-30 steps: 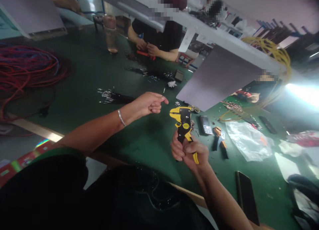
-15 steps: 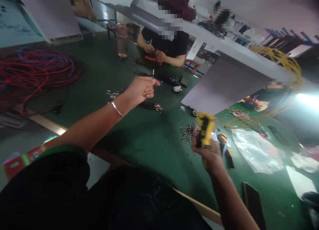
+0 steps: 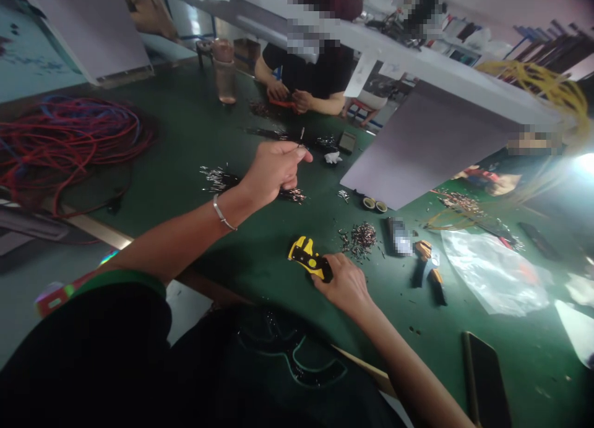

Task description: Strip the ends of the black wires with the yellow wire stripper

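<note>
My left hand (image 3: 278, 171) is closed in a pinch over the middle of the table, a bracelet at its wrist. A short thin wire (image 3: 301, 136) with a pale tip stands up from its fingertips. Beneath and beside this hand lie bundles of dark wires with shiny ends (image 3: 216, 177). Lower and to the right, my right hand (image 3: 346, 282) grips a yellow and black wire stripper (image 3: 309, 258), its jaws pointing left. The stripper is apart from the wire. Right of it is a pile of small metal terminals (image 3: 363, 237).
Pliers with orange and black handles (image 3: 430, 270), tape rolls (image 3: 375, 204), a clear plastic bag (image 3: 494, 270) and a phone (image 3: 485, 378) lie to the right. Red and blue cable coils (image 3: 69, 137) lie left. A co-worker's hands (image 3: 290, 99) work across the table (image 3: 167, 131). A grey panel (image 3: 427, 143) stands right.
My right hand has swung the wire stripper left and turned it toward my left hand. My left hand has moved slightly right, and the wire in its fingers shows more clearly.
</note>
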A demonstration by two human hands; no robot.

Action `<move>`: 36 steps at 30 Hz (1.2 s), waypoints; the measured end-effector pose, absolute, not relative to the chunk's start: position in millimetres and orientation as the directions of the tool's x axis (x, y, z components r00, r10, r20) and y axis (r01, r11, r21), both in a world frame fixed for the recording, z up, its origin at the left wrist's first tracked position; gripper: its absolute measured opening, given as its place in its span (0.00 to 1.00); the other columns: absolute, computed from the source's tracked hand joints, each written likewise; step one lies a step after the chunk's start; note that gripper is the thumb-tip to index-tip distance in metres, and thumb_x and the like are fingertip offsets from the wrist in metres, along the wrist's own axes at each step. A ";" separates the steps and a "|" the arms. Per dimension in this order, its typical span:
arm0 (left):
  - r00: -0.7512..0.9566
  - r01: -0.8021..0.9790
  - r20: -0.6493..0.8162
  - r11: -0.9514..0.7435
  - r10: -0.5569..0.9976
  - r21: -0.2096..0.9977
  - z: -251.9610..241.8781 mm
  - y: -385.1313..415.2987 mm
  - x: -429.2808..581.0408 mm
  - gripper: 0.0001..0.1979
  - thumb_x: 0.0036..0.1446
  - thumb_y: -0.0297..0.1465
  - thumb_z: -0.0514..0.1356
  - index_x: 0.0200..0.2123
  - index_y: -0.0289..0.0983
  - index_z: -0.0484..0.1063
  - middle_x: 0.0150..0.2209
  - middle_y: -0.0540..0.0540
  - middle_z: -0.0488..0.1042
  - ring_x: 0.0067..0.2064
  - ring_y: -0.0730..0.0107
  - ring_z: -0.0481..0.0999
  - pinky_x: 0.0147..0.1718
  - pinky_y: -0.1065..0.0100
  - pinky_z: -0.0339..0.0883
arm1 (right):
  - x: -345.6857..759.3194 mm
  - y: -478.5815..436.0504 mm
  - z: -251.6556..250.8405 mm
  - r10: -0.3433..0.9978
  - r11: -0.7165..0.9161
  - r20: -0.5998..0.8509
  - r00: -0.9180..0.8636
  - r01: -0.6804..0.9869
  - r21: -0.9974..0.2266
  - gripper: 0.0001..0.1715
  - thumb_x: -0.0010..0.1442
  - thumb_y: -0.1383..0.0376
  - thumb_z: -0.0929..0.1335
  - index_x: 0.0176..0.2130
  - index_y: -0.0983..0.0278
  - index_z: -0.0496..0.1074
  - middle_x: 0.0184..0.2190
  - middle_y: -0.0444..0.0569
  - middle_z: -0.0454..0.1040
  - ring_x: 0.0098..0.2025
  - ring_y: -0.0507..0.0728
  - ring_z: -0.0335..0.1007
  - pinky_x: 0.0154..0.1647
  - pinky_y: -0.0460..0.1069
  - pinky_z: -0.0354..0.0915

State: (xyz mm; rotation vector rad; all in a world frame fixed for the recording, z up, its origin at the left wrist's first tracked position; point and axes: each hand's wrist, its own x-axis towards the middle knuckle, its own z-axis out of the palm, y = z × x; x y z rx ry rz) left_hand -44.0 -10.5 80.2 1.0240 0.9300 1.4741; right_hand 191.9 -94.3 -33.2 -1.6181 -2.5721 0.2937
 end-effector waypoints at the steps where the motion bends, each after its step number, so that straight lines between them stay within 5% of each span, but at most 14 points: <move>1: -0.069 -0.315 0.124 -0.139 0.990 0.939 80.5 -11.9 -41.4 0.10 0.61 0.23 0.56 0.26 0.32 0.69 0.11 0.60 0.49 0.14 0.87 0.48 0.16 0.75 0.46 | 194.0 -94.1 -33.0 0.894 0.432 -0.030 -0.448 0.877 -0.209 0.20 0.56 0.56 0.68 0.45 0.66 0.72 0.39 0.56 0.74 0.39 0.62 0.72 0.36 0.52 0.64; 5: -0.079 -0.242 0.179 -0.193 0.981 0.951 78.0 -16.2 -29.6 0.09 0.60 0.25 0.57 0.27 0.32 0.71 0.12 0.59 0.50 0.14 0.86 0.50 0.16 0.75 0.47 | 199.5 -88.0 -22.3 0.892 0.442 0.072 -0.445 0.830 -0.341 0.17 0.59 0.57 0.67 0.44 0.65 0.73 0.41 0.56 0.76 0.42 0.63 0.73 0.40 0.54 0.66; 9: -0.045 -0.178 0.240 -0.244 0.970 0.953 69.5 -20.0 -14.6 0.09 0.60 0.29 0.59 0.28 0.32 0.73 0.12 0.59 0.51 0.13 0.84 0.51 0.15 0.74 0.49 | 188.2 -76.2 -2.2 0.926 0.316 0.127 -0.354 0.547 -0.775 0.14 0.60 0.56 0.67 0.41 0.63 0.74 0.37 0.51 0.79 0.37 0.57 0.76 0.41 0.53 0.71; 11: -0.019 -0.144 0.262 -0.262 0.965 0.954 64.7 -23.0 -7.4 0.09 0.59 0.31 0.60 0.29 0.33 0.73 0.12 0.59 0.53 0.14 0.84 0.53 0.15 0.74 0.50 | 177.1 -71.4 5.7 0.936 0.266 0.127 -0.328 0.422 -0.867 0.16 0.58 0.55 0.68 0.41 0.63 0.74 0.34 0.49 0.79 0.36 0.57 0.76 0.40 0.52 0.72; 18: 0.042 -0.094 0.271 -0.266 0.962 0.959 56.9 -37.7 2.7 0.10 0.61 0.31 0.57 0.31 0.34 0.74 0.13 0.57 0.55 0.15 0.82 0.56 0.16 0.73 0.52 | 156.1 -68.3 9.4 0.933 0.309 0.211 -0.290 0.349 -0.885 0.11 0.59 0.61 0.66 0.32 0.63 0.76 0.24 0.45 0.77 0.27 0.54 0.73 0.31 0.48 0.69; 27: 0.115 -0.168 0.214 -0.193 0.970 0.967 63.9 -51.6 4.2 0.09 0.60 0.32 0.58 0.31 0.35 0.75 0.14 0.58 0.54 0.16 0.82 0.54 0.17 0.72 0.54 | 164.1 -65.8 8.6 0.926 0.352 0.268 -0.266 0.356 -0.866 0.12 0.58 0.66 0.63 0.29 0.64 0.76 0.23 0.46 0.77 0.27 0.54 0.74 0.32 0.47 0.68; 36: 0.227 -0.190 0.122 -0.079 0.966 0.979 68.3 -71.4 8.0 0.09 0.60 0.32 0.58 0.31 0.34 0.75 0.12 0.57 0.53 0.17 0.78 0.59 0.26 0.67 0.66 | 168.2 -53.4 -0.3 0.821 0.549 0.528 -0.218 0.553 -0.627 0.11 0.54 0.69 0.63 0.26 0.64 0.74 0.22 0.46 0.75 0.23 0.53 0.69 0.28 0.47 0.65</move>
